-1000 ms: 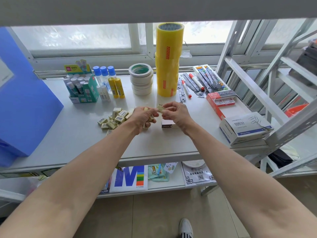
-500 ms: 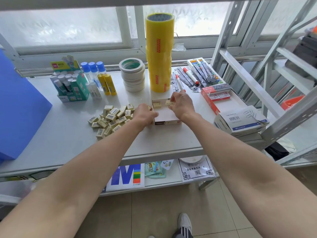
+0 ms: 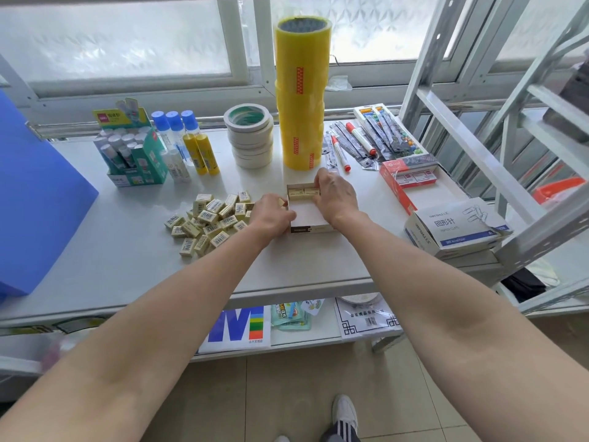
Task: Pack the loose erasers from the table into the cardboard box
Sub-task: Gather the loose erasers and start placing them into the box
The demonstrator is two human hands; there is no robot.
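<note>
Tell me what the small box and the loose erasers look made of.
Cardboard box: thin paperboard by the look, matte white inside, folded walls, dark printed front edge. Loose erasers: pale yellow blocks, probably rubber or vinyl, each seemingly wrapped with a printed barcode; the wrap material is unclear.

Frosted windows (image 3: 127, 39) behind, daylight; beige tile floor (image 3: 287, 393); metal shelving (image 3: 478, 148) rt.

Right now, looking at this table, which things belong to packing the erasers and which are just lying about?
Part of the job:
- loose erasers
- cardboard box, two erasers already in
- left hand, right hand

Just lying about:
- yellow tape stack
- white tape rolls
- glue sticks
- markers
- paper clip box
</note>
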